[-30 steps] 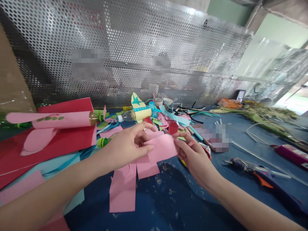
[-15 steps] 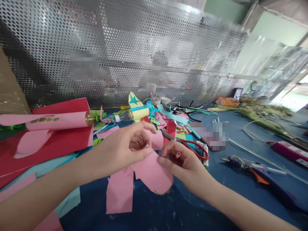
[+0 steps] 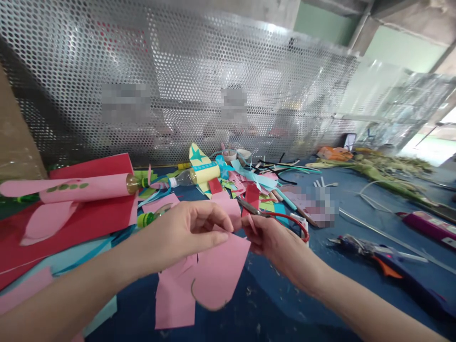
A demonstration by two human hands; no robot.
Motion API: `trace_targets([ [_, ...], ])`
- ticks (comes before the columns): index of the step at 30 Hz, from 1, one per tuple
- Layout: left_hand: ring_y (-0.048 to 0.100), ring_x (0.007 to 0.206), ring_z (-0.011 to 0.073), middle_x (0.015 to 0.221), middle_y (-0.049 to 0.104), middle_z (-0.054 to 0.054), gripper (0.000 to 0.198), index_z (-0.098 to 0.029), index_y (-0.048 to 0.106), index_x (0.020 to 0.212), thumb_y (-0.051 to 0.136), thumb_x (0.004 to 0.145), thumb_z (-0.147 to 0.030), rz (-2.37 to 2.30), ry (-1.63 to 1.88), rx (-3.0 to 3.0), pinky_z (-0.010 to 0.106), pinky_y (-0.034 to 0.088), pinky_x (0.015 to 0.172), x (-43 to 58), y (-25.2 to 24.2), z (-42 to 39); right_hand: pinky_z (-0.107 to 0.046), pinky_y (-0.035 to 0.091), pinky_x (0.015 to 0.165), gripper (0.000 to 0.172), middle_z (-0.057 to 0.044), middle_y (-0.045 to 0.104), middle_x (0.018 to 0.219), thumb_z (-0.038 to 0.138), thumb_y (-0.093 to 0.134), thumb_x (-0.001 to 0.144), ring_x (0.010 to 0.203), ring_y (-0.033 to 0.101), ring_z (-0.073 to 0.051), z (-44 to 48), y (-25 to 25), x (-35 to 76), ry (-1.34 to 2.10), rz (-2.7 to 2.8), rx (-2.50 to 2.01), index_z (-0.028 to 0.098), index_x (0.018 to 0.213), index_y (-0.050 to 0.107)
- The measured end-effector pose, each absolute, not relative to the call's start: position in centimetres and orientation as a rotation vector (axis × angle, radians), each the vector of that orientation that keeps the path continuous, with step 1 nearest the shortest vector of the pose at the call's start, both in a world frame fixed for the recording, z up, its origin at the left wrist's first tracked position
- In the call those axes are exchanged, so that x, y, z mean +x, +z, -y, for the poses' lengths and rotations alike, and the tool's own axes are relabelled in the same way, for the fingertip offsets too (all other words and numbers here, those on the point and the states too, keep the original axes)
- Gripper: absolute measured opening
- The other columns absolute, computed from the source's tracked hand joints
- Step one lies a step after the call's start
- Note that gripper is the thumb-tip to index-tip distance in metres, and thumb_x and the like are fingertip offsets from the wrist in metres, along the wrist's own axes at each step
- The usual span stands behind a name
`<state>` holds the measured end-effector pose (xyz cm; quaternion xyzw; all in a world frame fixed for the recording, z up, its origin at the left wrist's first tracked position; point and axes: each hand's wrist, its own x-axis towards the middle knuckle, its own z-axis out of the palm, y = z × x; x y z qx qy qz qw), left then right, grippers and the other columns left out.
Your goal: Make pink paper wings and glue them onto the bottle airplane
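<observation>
My left hand (image 3: pixel 199 230) pinches the top of a pink paper piece (image 3: pixel 219 270) between thumb and fingers. The piece hangs over the blue table, its lower edge rounded with a dark curved line along it. Close to its right corner, my right hand (image 3: pixel 269 240) is closed, with a small pink paper scrap (image 3: pixel 251 224) poking out between the fingers. Just behind that hand lie scissors (image 3: pixel 299 224) with red handles, partly covered by it. Another pink paper piece (image 3: pixel 175 304) lies on the table below my left hand.
At left, a bottle wrapped in pink paper (image 3: pixel 90 188) rests on red card (image 3: pixel 117 166). A clear bottle with a yellow paper wrap (image 3: pixel 206 173) and colourful scraps lie ahead. A glue gun (image 3: pixel 395 268) is at right. Perforated metal sheeting (image 3: pixel 192 61) stands behind.
The pink paper has turned in my left hand and now hangs lower, with a straight corner at upper right. My right hand has let go of its edge and rotated.
</observation>
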<state>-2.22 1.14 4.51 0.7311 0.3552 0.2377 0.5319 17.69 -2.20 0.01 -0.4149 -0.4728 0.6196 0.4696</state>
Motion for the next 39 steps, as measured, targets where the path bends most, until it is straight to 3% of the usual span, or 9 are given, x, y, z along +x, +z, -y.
trace_targets([
  [3, 0.064, 0.084, 0.0134, 0.088, 0.068, -0.002, 0.011, -0.023, 0.063, 0.089, 0.065, 0.078, -0.022, -0.84, 0.585, 1.727, 0.025, 0.05, 0.075, -1.7, 4.3, -0.8, -0.029, 0.043, 0.069, 0.014, 0.002, 0.055, 0.072, 0.034, 0.056, 0.08, 0.071, 0.051, -0.015, 2.2, 0.0, 18.1, 1.316, 1.391, -1.1, 0.022, 0.076, 0.061],
  [6, 0.064, 0.074, 0.012, 0.078, 0.066, -0.005, 0.014, -0.023, 0.061, 0.086, 0.067, 0.074, -0.021, -0.916, 0.673, 1.731, 0.022, 0.052, 0.067, -1.2, 4.1, -0.4, -0.03, 0.045, 0.075, 0.016, 0.0, 0.061, 0.081, 0.035, 0.063, 0.078, 0.079, 0.057, -0.016, 2.3, 0.1, 18.0, 1.241, 1.476, -1.08, 0.023, 0.089, 0.064],
  [12, 0.065, 0.073, 0.0105, 0.081, 0.069, -0.006, 0.012, -0.026, 0.062, 0.085, 0.069, 0.076, -0.025, -0.995, 0.842, 1.927, 0.019, 0.052, 0.066, -1.1, 4.3, 0.3, -0.024, 0.044, 0.066, 0.02, 0.003, 0.059, 0.07, 0.036, 0.075, 0.069, 0.067, 0.054, -0.011, 2.5, 1.0, 17.6, 1.26, 1.277, -1.013, 0.021, 0.076, 0.064],
  [17, 0.064, 0.07, 0.0084, 0.075, 0.067, -0.01, 0.029, -0.033, 0.061, 0.101, 0.071, 0.075, -0.025, -1.034, 0.916, 1.987, 0.014, 0.051, 0.063, -1.3, 4.5, 0.3, -0.022, 0.04, 0.058, 0.022, 0.004, 0.058, 0.067, 0.039, 0.075, 0.069, 0.061, 0.049, -0.01, 3.0, 1.7, 17.6, 1.268, 1.249, -0.975, 0.02, 0.074, 0.065],
  [23, 0.065, 0.074, 0.0076, 0.078, 0.066, -0.011, 0.034, -0.037, 0.063, 0.104, 0.071, 0.075, -0.023, -1.02, 0.922, 2.035, 0.015, 0.054, 0.073, -1.4, 4.3, 0.2, -0.021, 0.036, 0.055, 0.025, 0.005, 0.053, 0.064, 0.041, 0.075, 0.07, 0.058, 0.044, -0.008, 3.2, 1.5, 17.6, 1.335, 1.211, -0.998, 0.019, 0.071, 0.062],
  [30, 0.065, 0.076, 0.0089, 0.078, 0.068, -0.009, 0.027, -0.032, 0.065, 0.101, 0.069, 0.077, -0.022, -0.959, 0.964, 2.148, 0.016, 0.052, 0.075, -1.3, 4.6, 0.3, -0.021, 0.038, 0.057, 0.03, 0.005, 0.053, 0.063, 0.045, 0.076, 0.067, 0.059, 0.045, -0.009, 3.6, 2.1, 17.3, 1.381, 1.235, -0.996, 0.019, 0.07, 0.061],
  [39, 0.061, 0.067, 0.0097, 0.073, 0.066, -0.008, 0.011, -0.027, 0.066, 0.086, 0.067, 0.078, -0.02, -0.924, 0.91, 2.26, 0.017, 0.047, 0.062, -1.5, 4.6, 0.2, -0.023, 0.043, 0.058, 0.024, 0.003, 0.059, 0.063, 0.044, 0.072, 0.07, 0.058, 0.051, -0.011, 3.5, 1.7, 17.3, 1.324, 1.292, -1.025, 0.021, 0.071, 0.065],
])
